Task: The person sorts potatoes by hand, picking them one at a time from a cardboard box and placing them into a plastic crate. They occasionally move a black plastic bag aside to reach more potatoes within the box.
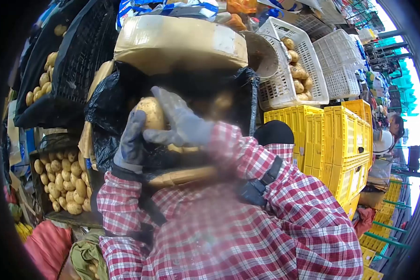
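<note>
A pale yellow potato (151,113) is between my two gloved hands, above a cardboard box lined with black plastic (108,93). My left hand (131,142), in a grey-blue glove, closes on the potato's left side. From the right, my right hand (182,120) curves round it, fingers along the upper right side and thumb below. Inside the box another potato (223,101) shows blurred in shadow. More potato surface peeks out beneath my right hand, largely hidden. The box's large flap (182,39) stands at the far side.
At left are a black crate (86,51) by loose potatoes and a dark crate of potatoes (63,179). To the right stand a white crate (270,88) holding potatoes, a bucket (262,56) and stacked yellow crates (338,140). A person (389,135) is farther right.
</note>
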`<action>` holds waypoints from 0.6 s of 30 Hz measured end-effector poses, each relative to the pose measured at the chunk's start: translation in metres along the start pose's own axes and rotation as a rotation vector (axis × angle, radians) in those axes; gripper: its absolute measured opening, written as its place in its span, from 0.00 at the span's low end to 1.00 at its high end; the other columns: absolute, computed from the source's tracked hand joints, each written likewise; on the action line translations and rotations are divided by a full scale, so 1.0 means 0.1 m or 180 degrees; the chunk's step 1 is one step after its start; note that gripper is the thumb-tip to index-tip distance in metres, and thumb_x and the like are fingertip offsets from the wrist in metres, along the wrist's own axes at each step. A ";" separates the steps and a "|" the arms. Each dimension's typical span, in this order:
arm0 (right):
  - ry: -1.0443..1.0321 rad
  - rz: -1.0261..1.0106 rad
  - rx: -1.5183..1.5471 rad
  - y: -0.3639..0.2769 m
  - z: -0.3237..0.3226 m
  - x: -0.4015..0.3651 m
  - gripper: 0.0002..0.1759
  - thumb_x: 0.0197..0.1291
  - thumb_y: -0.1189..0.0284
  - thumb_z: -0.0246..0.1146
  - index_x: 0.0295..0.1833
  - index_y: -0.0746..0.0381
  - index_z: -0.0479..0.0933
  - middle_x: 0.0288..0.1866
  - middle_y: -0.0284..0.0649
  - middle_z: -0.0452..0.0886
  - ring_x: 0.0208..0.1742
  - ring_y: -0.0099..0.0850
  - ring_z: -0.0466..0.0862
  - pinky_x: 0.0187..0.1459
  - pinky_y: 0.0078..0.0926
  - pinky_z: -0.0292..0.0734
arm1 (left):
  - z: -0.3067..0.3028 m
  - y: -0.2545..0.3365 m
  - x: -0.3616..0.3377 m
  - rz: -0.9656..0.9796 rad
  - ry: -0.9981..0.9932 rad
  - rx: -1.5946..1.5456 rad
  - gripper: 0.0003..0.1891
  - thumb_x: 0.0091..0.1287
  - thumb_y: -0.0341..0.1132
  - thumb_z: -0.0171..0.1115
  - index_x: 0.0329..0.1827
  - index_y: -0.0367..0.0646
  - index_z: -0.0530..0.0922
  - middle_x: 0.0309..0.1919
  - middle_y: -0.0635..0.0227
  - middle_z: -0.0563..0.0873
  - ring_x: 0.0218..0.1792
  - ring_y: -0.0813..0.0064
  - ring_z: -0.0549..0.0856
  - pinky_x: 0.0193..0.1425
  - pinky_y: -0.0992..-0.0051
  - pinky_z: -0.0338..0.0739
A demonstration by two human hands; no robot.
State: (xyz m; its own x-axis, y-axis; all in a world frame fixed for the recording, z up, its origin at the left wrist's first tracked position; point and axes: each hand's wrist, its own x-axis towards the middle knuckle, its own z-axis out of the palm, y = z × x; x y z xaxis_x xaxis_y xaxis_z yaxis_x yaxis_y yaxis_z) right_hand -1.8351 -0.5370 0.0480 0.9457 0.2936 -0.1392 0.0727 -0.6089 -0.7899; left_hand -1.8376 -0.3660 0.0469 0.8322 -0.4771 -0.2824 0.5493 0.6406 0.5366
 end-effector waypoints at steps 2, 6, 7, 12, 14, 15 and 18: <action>0.0299 -0.0481 0.0699 0.12 -0.12 -0.07 0.58 0.55 0.51 0.73 0.79 0.66 0.48 0.76 0.60 0.57 0.76 0.54 0.59 0.75 0.45 0.56 | -0.24 0.07 0.02 -0.0062 0.0050 -0.0011 0.31 0.70 0.50 0.62 0.70 0.43 0.68 0.56 0.60 0.80 0.55 0.64 0.83 0.58 0.64 0.82; 0.0838 0.0428 0.2389 0.12 -1.00 -0.45 0.45 0.62 0.63 0.71 0.77 0.61 0.54 0.70 0.49 0.66 0.63 0.35 0.75 0.63 0.31 0.73 | -0.31 0.23 -0.02 0.0048 0.0034 0.0079 0.32 0.71 0.57 0.58 0.70 0.47 0.68 0.61 0.58 0.79 0.59 0.61 0.81 0.60 0.62 0.79; 0.1305 0.0621 0.1212 0.25 -1.30 -0.51 0.39 0.65 0.68 0.67 0.76 0.61 0.57 0.64 0.45 0.71 0.53 0.27 0.79 0.55 0.25 0.78 | -0.33 0.22 0.00 0.0115 0.0198 0.0009 0.32 0.71 0.57 0.58 0.70 0.47 0.68 0.62 0.57 0.78 0.60 0.60 0.80 0.61 0.61 0.79; 0.1696 -0.0275 0.0662 1.26 -2.18 -1.06 0.34 0.69 0.71 0.60 0.76 0.64 0.55 0.63 0.47 0.74 0.64 0.33 0.76 0.57 0.28 0.78 | -0.62 0.20 0.04 0.1026 0.0539 0.1910 0.32 0.70 0.55 0.59 0.71 0.45 0.68 0.64 0.56 0.77 0.62 0.60 0.78 0.63 0.59 0.77; 0.2394 0.0488 0.1384 1.25 -2.33 -1.09 0.35 0.67 0.73 0.61 0.76 0.63 0.54 0.63 0.48 0.74 0.62 0.33 0.77 0.55 0.28 0.79 | -0.42 0.30 0.03 0.0574 0.0527 0.0840 0.33 0.68 0.54 0.63 0.70 0.44 0.69 0.62 0.57 0.78 0.60 0.59 0.79 0.61 0.57 0.77; 0.2759 0.0876 0.1732 1.25 -2.42 -1.13 0.36 0.66 0.74 0.61 0.76 0.62 0.54 0.63 0.48 0.74 0.61 0.33 0.78 0.54 0.27 0.79 | -0.29 0.35 0.02 0.0031 0.0491 -0.0397 0.33 0.67 0.53 0.65 0.69 0.44 0.69 0.61 0.57 0.79 0.59 0.59 0.80 0.59 0.57 0.78; 0.1972 -0.0024 0.2715 2.55 -2.88 -1.40 0.34 0.68 0.75 0.59 0.76 0.60 0.54 0.63 0.48 0.74 0.57 0.33 0.79 0.54 0.30 0.80 | -0.43 0.28 0.09 0.0279 0.0583 -0.0092 0.32 0.68 0.52 0.64 0.69 0.45 0.69 0.63 0.57 0.78 0.61 0.58 0.79 0.61 0.55 0.78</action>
State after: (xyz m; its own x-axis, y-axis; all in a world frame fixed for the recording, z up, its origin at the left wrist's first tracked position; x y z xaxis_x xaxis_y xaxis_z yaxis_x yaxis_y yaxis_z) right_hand -1.8577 -0.9462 0.0378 0.9602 -0.2792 0.0068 0.0599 0.1822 -0.9814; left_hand -1.8110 -0.3265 0.0249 0.8752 -0.3030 -0.3771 0.4740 0.6930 0.5432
